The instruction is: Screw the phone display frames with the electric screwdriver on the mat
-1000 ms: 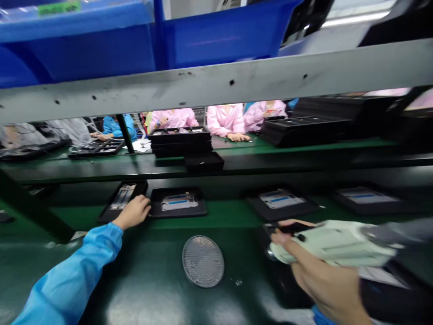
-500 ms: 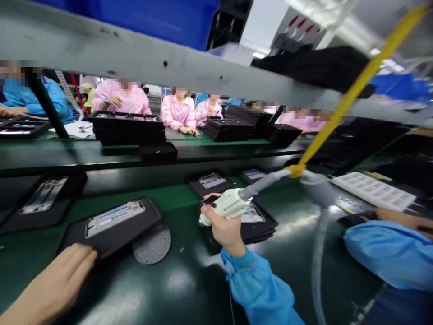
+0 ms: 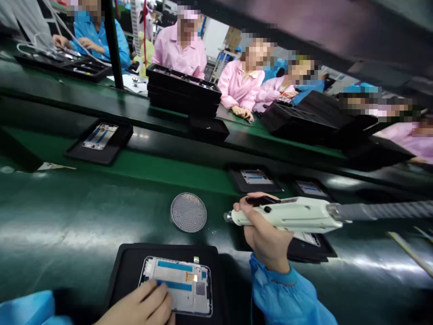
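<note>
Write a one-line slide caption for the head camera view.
Left hand on a phone frame in a black tray; right hand gripping a white powered screwdriver.

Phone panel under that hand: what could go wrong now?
The left hand is pressing on the phone panel, so it might leave smudges, or crack the panel if it pushes too hard. The right hand holds a white tool with a metal tip. If the tool slips down toward the panel, that tip could scratch it.
</note>
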`<state>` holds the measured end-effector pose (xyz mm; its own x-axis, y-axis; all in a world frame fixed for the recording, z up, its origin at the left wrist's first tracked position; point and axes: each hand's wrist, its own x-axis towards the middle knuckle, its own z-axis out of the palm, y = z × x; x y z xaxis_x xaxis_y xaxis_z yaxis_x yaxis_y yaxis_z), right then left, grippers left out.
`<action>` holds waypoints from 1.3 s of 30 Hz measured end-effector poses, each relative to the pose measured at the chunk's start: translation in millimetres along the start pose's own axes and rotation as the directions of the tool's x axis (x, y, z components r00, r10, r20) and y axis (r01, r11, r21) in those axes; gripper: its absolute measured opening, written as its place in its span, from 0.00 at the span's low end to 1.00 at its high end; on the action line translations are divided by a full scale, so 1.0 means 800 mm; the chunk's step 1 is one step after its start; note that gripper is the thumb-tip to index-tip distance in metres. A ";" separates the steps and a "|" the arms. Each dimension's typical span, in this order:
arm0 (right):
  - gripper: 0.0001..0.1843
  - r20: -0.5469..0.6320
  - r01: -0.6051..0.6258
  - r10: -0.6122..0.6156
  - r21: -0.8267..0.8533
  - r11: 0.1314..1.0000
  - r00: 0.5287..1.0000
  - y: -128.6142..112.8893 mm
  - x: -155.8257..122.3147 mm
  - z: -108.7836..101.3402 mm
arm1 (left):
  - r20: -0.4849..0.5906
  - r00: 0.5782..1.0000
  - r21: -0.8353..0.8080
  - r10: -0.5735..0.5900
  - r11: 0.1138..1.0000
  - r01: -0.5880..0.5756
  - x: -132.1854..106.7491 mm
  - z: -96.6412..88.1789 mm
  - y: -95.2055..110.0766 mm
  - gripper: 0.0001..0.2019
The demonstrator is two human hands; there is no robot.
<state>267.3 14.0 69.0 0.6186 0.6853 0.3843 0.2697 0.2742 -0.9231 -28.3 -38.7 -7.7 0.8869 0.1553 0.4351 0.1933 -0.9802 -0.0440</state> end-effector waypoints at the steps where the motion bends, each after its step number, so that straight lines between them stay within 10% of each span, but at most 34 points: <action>1: 0.12 0.028 -0.011 0.011 0.007 1.000 1.000 0.001 -0.003 0.011 | 0.032 0.999 0.009 0.021 1.000 -0.022 0.013 -0.002 -0.009 0.08; 13: 0.10 0.234 -0.171 0.141 0.115 0.978 0.962 0.033 -0.022 0.087 | 0.075 0.989 -0.100 -0.130 0.985 0.137 0.029 0.005 -0.033 0.17; 30: 0.09 0.231 -0.206 0.159 0.200 0.958 0.960 0.036 -0.023 0.094 | 0.104 0.984 -0.137 -0.142 0.978 0.156 0.039 0.000 -0.040 0.17; 39: 0.10 0.255 -0.151 0.091 0.226 0.962 0.963 -0.042 -0.043 0.054 | 0.086 0.984 -0.142 -0.157 0.975 0.168 0.033 0.005 -0.034 0.27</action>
<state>205.2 10.5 86.4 0.4321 0.8565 0.2824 -0.0006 0.3134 -0.9496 -8.7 -7.3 1.7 0.8781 0.3177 0.3578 0.2785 -0.9474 0.1579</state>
